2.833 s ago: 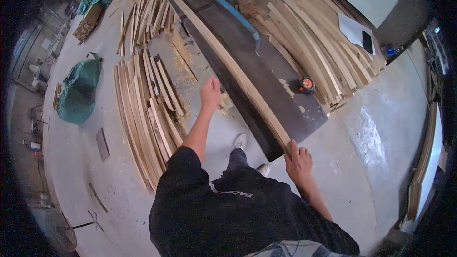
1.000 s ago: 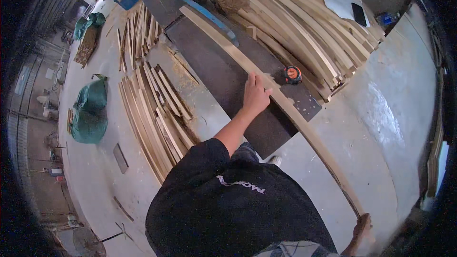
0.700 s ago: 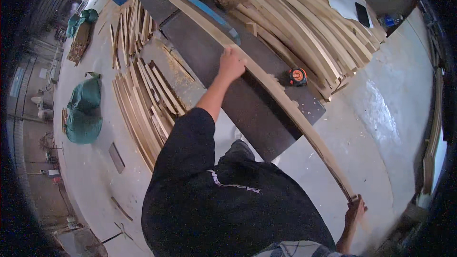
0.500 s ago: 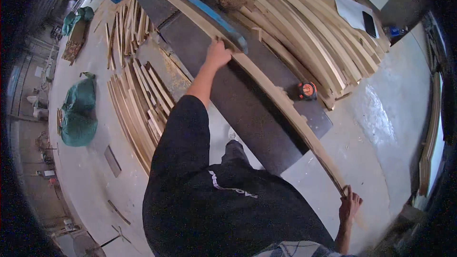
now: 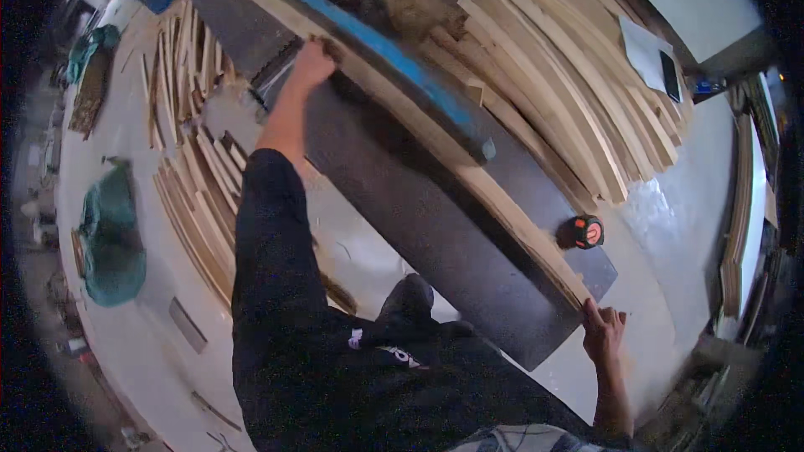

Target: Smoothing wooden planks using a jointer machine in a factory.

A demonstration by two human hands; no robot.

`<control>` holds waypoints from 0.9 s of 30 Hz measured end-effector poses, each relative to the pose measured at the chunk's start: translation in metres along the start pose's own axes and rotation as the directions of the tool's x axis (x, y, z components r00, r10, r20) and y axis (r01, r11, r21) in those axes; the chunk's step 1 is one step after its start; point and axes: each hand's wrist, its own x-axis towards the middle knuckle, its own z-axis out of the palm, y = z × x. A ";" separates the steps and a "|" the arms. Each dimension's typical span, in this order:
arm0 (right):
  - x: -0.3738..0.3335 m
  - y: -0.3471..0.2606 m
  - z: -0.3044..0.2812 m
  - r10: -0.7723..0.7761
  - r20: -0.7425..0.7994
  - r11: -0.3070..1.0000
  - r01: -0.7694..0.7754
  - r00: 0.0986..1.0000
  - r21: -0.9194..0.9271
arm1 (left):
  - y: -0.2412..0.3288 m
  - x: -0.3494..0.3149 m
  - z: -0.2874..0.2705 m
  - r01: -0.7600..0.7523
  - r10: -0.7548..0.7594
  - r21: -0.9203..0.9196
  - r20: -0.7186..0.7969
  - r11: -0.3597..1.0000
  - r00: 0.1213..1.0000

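Observation:
A long, narrow wooden board [image 5: 490,192] lies slantwise on a dark flat machine table [image 5: 368,176], beside a blue guide bar [image 5: 377,38] on its far side. My left hand [image 5: 314,65] reaches forward and grips the board toward its far end, fingers bent over it. At the near end, my right hand [image 5: 605,331] has its thumb and fingers closed on the board's tip. A toothed dark slot shows in the table just below my left hand. An orange and black tape measure [image 5: 589,231] rests right of the board, near the table's corner.
Curved wooden strips [image 5: 557,75] are stacked beyond the table on the right, with a white sheet [image 5: 643,50] and a dark phone [image 5: 669,75] on top. More strips [image 5: 193,201] lie on the floor at left. A green sack [image 5: 113,238] stands farther left.
The board has slid forward along the table toward the far left, both hands moving with it. Its near end, earlier out past the table, is now at the table's edge.

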 end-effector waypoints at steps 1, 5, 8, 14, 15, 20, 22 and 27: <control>0.008 -0.006 -0.002 -0.007 0.006 1.000 0.007 1.000 0.004 | -0.008 0.009 -0.002 0.024 -0.023 0.025 -0.057 0.999 0.998; 0.016 -0.011 -0.002 -0.022 0.031 1.000 0.022 0.999 0.004 | -0.017 0.018 -0.001 0.070 -0.059 0.108 -0.102 0.992 0.993; -0.008 0.004 0.001 -0.010 0.007 1.000 0.010 1.000 0.018 | 0.014 -0.012 0.013 -0.105 0.187 0.394 -0.174 0.913 0.967; -0.108 0.078 0.007 0.170 0.076 0.985 -0.170 0.983 -0.001 | 0.167 -0.173 0.075 -0.030 0.017 -0.043 -0.283 0.999 0.959; -0.120 0.090 0.012 0.099 0.010 0.995 -0.100 0.995 0.027 | 0.194 -0.203 0.084 -0.099 0.047 -0.158 -0.306 0.982 0.951; -0.149 0.130 0.035 0.109 0.067 0.991 -0.114 0.992 0.072 | 0.281 -0.281 0.104 0.005 -0.017 -0.174 -0.068 0.985 0.998; -0.149 0.132 0.044 0.111 0.027 0.993 -0.112 0.994 0.045 | 0.295 -0.289 0.103 -0.034 0.028 -0.106 -0.057 0.994 0.998; -0.144 0.119 0.050 0.158 -0.065 0.986 -0.161 0.985 -0.038 | 0.300 -0.284 0.097 0.045 -0.047 -0.058 -0.026 0.997 0.999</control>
